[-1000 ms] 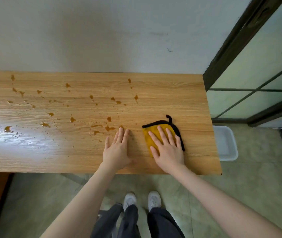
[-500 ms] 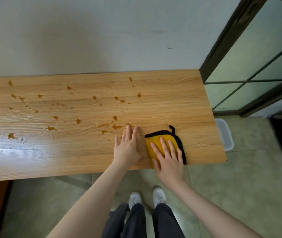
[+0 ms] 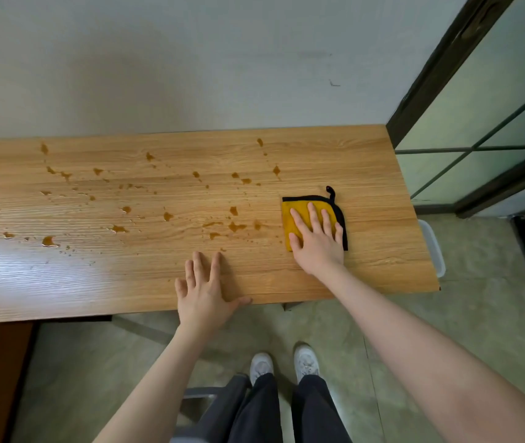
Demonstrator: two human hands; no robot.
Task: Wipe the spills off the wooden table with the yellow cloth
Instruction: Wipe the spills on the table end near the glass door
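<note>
The right hand (image 3: 317,243) presses flat, fingers straight, on the yellow cloth (image 3: 299,207) on the wooden table (image 3: 366,174), just right of brown spills (image 3: 237,226), while the left hand (image 3: 202,294) lies flat, maybe touching the near edge.

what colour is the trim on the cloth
Black, edging the folded yellow cloth under the right hand; head view.
</note>
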